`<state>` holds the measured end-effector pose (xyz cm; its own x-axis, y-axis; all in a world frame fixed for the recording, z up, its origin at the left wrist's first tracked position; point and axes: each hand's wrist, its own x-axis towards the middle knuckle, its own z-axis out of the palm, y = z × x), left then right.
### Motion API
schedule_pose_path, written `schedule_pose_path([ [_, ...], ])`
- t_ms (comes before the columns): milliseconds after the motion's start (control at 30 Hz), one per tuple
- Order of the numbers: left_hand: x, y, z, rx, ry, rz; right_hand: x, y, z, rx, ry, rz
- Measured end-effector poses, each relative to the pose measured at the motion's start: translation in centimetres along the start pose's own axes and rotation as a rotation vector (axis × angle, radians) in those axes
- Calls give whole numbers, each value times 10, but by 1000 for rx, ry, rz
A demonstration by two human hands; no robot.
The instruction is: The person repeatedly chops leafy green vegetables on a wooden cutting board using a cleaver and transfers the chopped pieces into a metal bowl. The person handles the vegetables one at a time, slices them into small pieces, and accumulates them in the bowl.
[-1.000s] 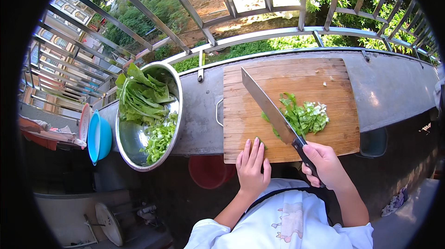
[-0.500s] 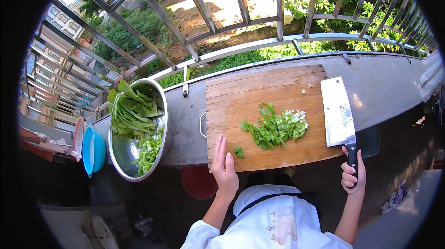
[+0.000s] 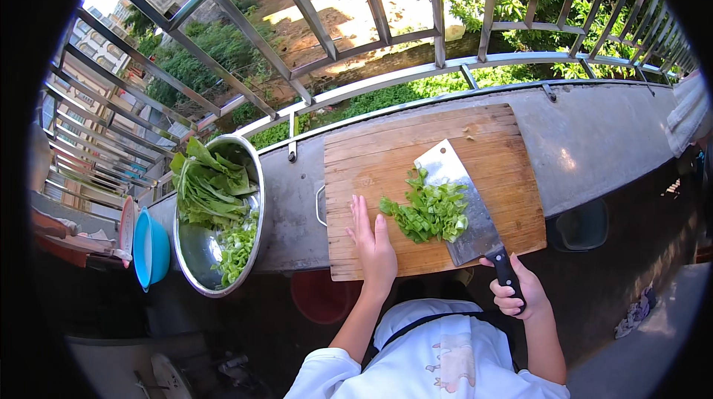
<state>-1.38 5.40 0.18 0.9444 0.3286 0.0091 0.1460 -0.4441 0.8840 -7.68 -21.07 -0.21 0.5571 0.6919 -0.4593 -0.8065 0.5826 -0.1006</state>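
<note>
My right hand [image 3: 522, 289] grips the black handle of a cleaver [image 3: 469, 209], its broad blade lying tilted at the right edge of a pile of chopped leafy greens [image 3: 427, 209]. The pile rests on a wooden cutting board [image 3: 490, 131]. To the left of the pile, my left hand [image 3: 373, 250] is open, fingers stretched upright over the board's near left corner, holding nothing. Further left stands a steel bowl [image 3: 194, 250] with whole leaves [image 3: 212, 183] and chopped pieces [image 3: 236, 247] in it.
The board lies on a grey ledge [image 3: 594, 131] along a metal railing [image 3: 438, 20]. Left of the bowl are a blue basin [image 3: 151, 250] and a pink basin [image 3: 128, 228]. Below the ledge are a red bucket [image 3: 323, 296] and a dark tub [image 3: 583, 226].
The cleaver has swung left from the board's right edge to the greens, which now sit in a tighter pile. My left hand has moved slightly right and up, toward them.
</note>
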Motion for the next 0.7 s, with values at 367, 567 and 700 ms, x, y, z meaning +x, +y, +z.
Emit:
schedule_pose_path([
  [367, -3, 25, 37, 82, -43, 48, 20, 19, 16, 14, -37, 74],
  [567, -5, 26, 45, 117, -11, 225, 19, 19, 22, -40, 6, 65],
  [700, -3, 20, 51, 102, 1, 345, 19, 18, 18, 14, -51, 73],
])
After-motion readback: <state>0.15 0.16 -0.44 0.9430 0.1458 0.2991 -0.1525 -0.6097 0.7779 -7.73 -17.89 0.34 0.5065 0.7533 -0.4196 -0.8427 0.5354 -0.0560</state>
